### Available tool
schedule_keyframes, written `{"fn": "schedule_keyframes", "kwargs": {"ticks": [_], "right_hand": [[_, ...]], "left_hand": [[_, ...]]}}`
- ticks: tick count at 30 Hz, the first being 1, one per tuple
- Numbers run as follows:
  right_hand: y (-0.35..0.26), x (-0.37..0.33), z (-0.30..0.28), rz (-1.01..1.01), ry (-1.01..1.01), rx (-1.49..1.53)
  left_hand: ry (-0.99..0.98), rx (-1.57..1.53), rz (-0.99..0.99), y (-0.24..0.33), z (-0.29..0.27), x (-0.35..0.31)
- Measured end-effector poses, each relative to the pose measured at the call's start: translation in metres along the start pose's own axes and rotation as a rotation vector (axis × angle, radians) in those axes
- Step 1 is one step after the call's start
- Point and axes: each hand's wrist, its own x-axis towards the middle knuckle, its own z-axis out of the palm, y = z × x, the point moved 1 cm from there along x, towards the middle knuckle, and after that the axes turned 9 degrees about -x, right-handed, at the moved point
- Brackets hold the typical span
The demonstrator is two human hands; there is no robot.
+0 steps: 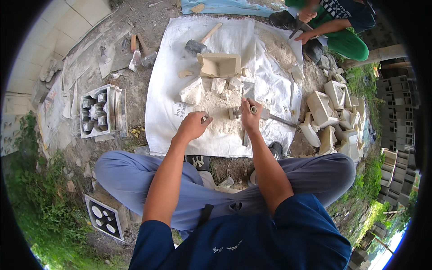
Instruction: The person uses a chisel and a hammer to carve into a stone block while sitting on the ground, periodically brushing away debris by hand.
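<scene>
My right hand (250,118) is wrapped round the handle of a hammer, whose round end points up. The hammer's blocky head (234,113) shows beside the fist, low over the dusty white sheet (164,90). To the left, my left hand (192,126) is closed with its fingers curled; what it pinches, if anything, is too small to make out. Pale broken chunks (192,92) and crumbs lie just beyond both hands. Behind them rests a hollow pale block (220,66) with its cavity showing. A flat metal bar (248,91) lies partly under my right hand, and a dark rod (282,120) extends rightward.
A mallet (196,47) lies on the sheet's far part. At the far right, a co-worker's hand (306,37) holds a tool. Broken blocks (321,109) are heaped on the right. A metal mould (97,110) stands left, with two hammers (135,60) beyond it.
</scene>
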Motion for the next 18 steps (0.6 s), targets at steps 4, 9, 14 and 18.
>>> {"fn": "schedule_keyframes", "kwargs": {"ticks": [4,9,14,18], "right_hand": [[-0.041,0.007,0.001,0.072,0.046,0.230],[-0.095,0.020,-0.008,0.043,0.011,0.286],[-0.045,0.010,0.009,-0.029,0.045,0.205],[-0.016,0.001,0.024,-0.040,-0.038,0.019]], "left_hand": [[-0.010,0.024,0.024,-0.003,0.003,-0.011],[0.015,0.036,0.006,0.004,-0.008,-0.015],[0.002,0.016,-0.046,0.011,-0.010,-0.012],[0.024,-0.005,0.058,0.000,0.002,-0.007]]}}
